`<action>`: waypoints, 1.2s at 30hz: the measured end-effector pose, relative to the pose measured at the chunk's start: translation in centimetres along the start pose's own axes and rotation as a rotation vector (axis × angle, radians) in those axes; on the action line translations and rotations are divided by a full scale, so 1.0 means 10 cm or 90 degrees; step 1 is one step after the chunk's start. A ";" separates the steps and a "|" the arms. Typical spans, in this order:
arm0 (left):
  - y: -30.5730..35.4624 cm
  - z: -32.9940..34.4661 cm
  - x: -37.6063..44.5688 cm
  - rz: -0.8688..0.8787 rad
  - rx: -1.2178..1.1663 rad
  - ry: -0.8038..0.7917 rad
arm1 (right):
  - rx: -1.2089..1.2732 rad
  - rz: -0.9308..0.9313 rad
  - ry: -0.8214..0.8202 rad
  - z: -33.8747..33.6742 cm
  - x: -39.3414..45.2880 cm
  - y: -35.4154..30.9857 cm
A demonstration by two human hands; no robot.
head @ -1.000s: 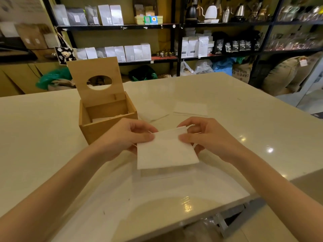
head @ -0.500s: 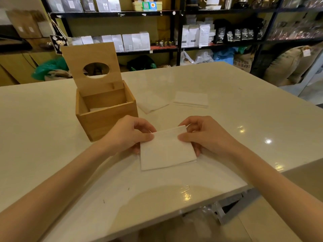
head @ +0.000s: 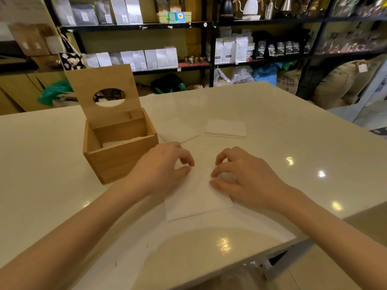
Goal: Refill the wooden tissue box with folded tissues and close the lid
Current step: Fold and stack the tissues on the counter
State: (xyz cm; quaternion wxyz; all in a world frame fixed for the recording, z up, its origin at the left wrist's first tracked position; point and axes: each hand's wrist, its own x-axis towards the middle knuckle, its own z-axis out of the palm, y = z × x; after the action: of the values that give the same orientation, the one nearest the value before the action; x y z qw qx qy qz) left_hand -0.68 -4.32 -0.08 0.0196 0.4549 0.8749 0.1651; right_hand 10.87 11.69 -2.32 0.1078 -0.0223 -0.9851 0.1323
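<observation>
A white folded tissue (head: 194,197) lies flat on the table in front of me. My left hand (head: 161,166) rests on its upper left part with thumb and fingers curled onto the paper. My right hand (head: 247,181) presses its upper right part with bent fingertips. The wooden tissue box (head: 123,158) stands just left of my left hand. Its lid (head: 104,80), with an oval hole, stands upright at the back. White tissues (head: 117,142) lie inside the box.
On the cream table (head: 41,164) behind my hands lie a single tissue (head: 178,130) and a small stack of folded tissues (head: 226,128). The table's near right corner (head: 293,239) is close to my right forearm. Shelves with bags and kettles stand beyond the table.
The tissue went from held up by its top edge to lying flat on the table. Both hands now press down on it from above.
</observation>
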 end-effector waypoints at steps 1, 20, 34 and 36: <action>0.04 -0.01 0.07 0.016 -0.020 0.002 | 0.012 0.005 0.011 -0.02 0.03 0.04; -0.11 0.67 1.75 -0.095 0.018 0.033 | -0.092 0.269 0.099 0.23 0.98 1.22; 0.09 0.36 1.50 -0.104 -0.217 0.084 | 0.421 0.299 0.244 -0.02 0.67 1.03; 0.14 0.20 1.35 -0.108 -0.299 0.133 | 0.482 0.288 0.261 -0.13 0.59 0.94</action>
State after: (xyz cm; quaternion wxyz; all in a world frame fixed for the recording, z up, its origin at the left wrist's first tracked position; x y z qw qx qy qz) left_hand -7.11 7.83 0.04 0.0480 0.3438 0.8448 0.4072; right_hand 5.56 21.52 -2.34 0.2685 -0.2208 -0.7968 0.4942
